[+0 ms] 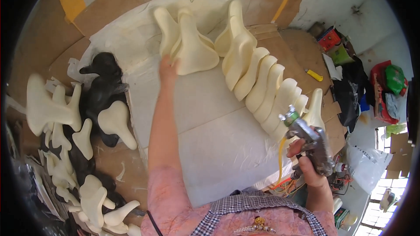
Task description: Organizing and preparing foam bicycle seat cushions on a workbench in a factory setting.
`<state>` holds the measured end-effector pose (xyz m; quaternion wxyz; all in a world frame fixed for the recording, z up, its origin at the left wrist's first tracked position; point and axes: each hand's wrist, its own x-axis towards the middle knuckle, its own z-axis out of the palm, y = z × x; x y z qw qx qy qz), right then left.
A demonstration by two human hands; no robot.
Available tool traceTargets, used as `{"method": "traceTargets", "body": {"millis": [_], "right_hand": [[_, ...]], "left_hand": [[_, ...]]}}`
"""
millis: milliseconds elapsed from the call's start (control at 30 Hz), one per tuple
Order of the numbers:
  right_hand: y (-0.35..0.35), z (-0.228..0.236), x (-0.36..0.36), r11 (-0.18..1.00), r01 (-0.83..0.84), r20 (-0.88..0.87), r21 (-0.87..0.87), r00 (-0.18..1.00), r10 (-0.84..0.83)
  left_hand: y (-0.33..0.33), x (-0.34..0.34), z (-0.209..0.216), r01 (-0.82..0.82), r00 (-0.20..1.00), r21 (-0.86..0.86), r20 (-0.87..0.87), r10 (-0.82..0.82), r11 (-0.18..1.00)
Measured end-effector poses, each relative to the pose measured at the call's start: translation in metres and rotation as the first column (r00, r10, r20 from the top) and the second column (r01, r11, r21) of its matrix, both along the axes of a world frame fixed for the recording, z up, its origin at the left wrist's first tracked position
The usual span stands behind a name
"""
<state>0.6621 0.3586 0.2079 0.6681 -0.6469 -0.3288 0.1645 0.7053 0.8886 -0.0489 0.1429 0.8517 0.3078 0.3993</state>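
Saddles (pixel 197 52) on a worktop (pixel 197 148), spraying apparently midway

Cream saddles stand close together at top centre; a curved row (pixel 240 57) of more runs down towards centre right. The left hand (pixel 168 72), blurred, is at the leftmost one's lower end; whether it grips cannot be told. The right hand (pixel 311 175), lower right, is wrapped around a spray gun (pixel 317 144); no spray shows. Setting out looks largely done; which pieces are coated is not discernible. The pile (pixel 92 201) of saddles at lower left, beside black forms (pixel 99 87), probably remains to be handled.
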Motion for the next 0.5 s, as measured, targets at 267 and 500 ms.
{"method": "traceTargets", "body": {"millis": [267,500], "right_hand": [[0.004,-0.021,0.024,0.931,0.083,-0.02,-0.355,0.995,-0.096],[0.007,0.004,0.022,0.994,0.054,0.125,-0.095,0.991,-0.041]], "left_hand": [[-0.079,0.004,0.081,0.113,0.914,-0.156,0.403,-0.041,0.981],[-0.046,0.033,0.067,0.522,0.735,-0.56,0.678,-0.007,0.643]]}}
